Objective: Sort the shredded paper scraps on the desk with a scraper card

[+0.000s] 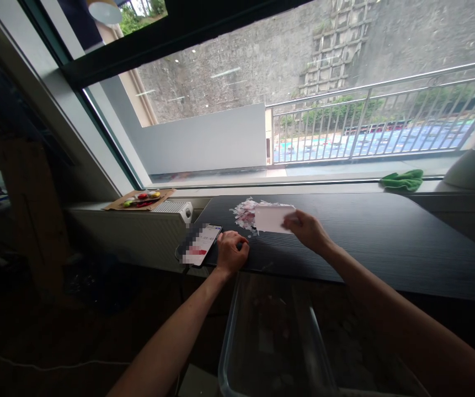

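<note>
Mid-frame: our right hand (pixel 303 227), gripping white card (pixel 269 218) near paper scraps (pixel 243 213); our left hand (pixel 231 251), curled beside phone (pixel 207 242), grasp unclear.

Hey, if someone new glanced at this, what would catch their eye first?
Probably the pale sheet in the right hand, overlapping a heap of scraps on the dark table from this view. Next might come the lit phone at the table's left end, beside the left hand, and the bright green cloth at the foot of the window.
</note>
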`<state>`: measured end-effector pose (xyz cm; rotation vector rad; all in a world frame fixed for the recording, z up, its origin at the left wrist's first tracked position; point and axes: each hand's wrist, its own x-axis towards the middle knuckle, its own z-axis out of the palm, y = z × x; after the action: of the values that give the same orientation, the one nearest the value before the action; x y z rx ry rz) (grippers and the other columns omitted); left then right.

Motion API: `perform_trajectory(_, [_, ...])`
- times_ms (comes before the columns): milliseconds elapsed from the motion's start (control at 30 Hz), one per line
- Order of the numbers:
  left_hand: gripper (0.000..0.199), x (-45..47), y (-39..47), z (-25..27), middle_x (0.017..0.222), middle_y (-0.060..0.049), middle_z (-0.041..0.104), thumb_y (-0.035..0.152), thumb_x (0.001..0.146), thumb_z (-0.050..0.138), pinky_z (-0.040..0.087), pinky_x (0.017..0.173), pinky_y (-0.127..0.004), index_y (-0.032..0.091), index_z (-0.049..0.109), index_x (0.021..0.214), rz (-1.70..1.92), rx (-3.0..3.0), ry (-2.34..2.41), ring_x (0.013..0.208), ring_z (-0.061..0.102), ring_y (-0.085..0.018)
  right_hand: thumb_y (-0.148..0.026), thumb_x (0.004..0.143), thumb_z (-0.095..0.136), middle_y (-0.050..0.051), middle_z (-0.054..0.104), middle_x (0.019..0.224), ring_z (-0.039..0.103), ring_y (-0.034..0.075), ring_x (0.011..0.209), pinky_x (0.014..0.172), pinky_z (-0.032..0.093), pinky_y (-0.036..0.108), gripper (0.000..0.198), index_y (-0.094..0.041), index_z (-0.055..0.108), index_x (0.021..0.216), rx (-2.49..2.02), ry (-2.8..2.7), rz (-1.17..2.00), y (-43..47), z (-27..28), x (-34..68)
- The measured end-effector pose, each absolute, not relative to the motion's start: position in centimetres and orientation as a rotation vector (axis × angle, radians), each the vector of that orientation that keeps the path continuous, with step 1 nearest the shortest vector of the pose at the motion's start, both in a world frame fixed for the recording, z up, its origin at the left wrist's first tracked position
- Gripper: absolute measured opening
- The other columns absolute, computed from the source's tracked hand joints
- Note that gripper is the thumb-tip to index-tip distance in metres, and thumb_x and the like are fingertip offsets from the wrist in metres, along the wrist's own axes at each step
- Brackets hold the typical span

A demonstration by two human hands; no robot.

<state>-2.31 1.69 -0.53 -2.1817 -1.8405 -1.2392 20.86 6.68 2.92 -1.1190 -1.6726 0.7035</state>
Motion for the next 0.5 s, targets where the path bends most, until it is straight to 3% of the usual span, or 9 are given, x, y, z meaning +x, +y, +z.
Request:
perform_trajectory(167, [0.013, -2.4, 1.7, -0.5, 0.083, -0.004, 0.069, 0.016, 0.073, 0.056, 0.037, 0.101, -0.047, 0.021, 0.067, 0.067, -1.245, -2.168, -1.829, 0.097, 0.06, -0.024, -0.024, 0.077, 0.062, 0.004, 0.075, 0.077, 0.071, 0.022, 0.077, 0.076, 0.054, 0.037, 0.004, -0.021, 0.063, 0.08, -1.08, -1.722, 0.727, 7.4, 2.3, 19.2])
perform_trajectory(300, [0.013, -2.3, 1.7, -0.5, 0.084, -0.004, 0.069, 0.016, 0.073, 0.056, 0.037, 0.101, -0.047, 0.021, 0.067, 0.069, -1.23, -2.174, -1.826, 0.097, 0.06, -0.023, -0.03, 0.075, 0.063, 0.005, 0.074, 0.074, 0.069, 0.022, 0.07, 0.069, 0.054, 0.036, 0.011, -0.02, 0.062, 0.077, -1.064, -1.713, 0.818, 6.5, 1.5, 21.1])
perform_trajectory(500, [0.013, -2.3, 1.7, -0.7, 0.081, -0.003, 0.069, 0.015, 0.072, 0.056, 0.036, 0.101, -0.047, 0.021, 0.066, 0.067, -1.22, -2.183, -1.835, 0.098, 0.06, -0.023, -0.034, 0.074, 0.064, 0.006, 0.075, 0.078, 0.07, 0.023, 0.076, 0.071, 0.053, 0.037, 0.015, -0.019, 0.063, 0.08, -1.054, -1.613, 0.854, 6.4, 1.9, 21.5])
